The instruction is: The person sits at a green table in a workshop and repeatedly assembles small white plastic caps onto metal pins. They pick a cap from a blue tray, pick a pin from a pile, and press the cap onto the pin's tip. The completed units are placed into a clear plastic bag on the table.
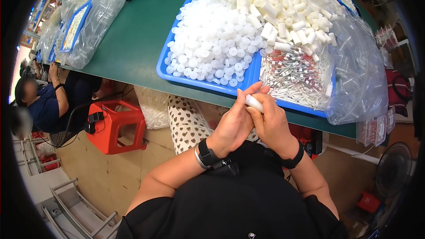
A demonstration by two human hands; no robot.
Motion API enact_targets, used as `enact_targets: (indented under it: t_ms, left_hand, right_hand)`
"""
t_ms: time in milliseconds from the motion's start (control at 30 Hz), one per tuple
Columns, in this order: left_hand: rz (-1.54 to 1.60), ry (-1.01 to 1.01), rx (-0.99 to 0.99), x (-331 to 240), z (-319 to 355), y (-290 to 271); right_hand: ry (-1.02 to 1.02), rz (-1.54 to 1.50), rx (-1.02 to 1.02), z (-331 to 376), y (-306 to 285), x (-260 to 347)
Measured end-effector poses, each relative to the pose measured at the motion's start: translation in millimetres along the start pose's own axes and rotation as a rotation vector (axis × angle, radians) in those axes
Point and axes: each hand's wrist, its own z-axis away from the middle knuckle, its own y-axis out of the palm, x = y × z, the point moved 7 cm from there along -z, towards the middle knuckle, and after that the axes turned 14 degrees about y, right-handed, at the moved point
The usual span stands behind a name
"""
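Just in front of the table edge, my right hand (274,126) is closed round a short white cylinder (254,103), thumb along its near side. My left hand (234,126) lies against the cylinder's left end with its fingers stretched out; part of them is hidden behind my right hand. Beyond my hands, a blue tray (166,57) bears a heap of translucent white discs (212,40) on the left. On its right side lie thin wired parts with white ends and red and grey leads (290,77). Cream-coloured cylinders (283,13) spill from a clear bag above them.
The green table (128,40) reaches away to the left, with another clear bag and small blue tray (75,26). Clear plastic (354,71) hangs over the right edge. A red stool (117,126) stands left; a fan (393,168) stands right. Another person (48,97) sits far left.
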Motion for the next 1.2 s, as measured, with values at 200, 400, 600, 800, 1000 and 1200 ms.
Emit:
enact_targets:
  t_ms: [200,400,600,800,1000,1200]
  left_hand:
    - [-0.160,0.014,0.040,-1,7,3]
    - [-0.215,-0.048,0.043,-10,11,-9]
    - [-0.182,-0.105,0.050,-16,13,-9]
    - [-0.280,0.058,-0.022,-3,24,-15]
    - [-0.108,-0.022,-0.090,2,27,-28]
    - [-0.190,-0.035,-0.106,-1,28,-30]
  right_hand:
    - [0.057,0.055,0.002,7,6,-2]
    - [0.837,-0.845,0.612,21,28,-33]
    - [1.085,-1.241,0.856,38,42,-33]
    - [0.449,-0.371,0.431,32,38,-24]
    - [0.267,0.019,0.324,36,38,-18]
    - [0.237,-0.059,0.351,32,40,-16]
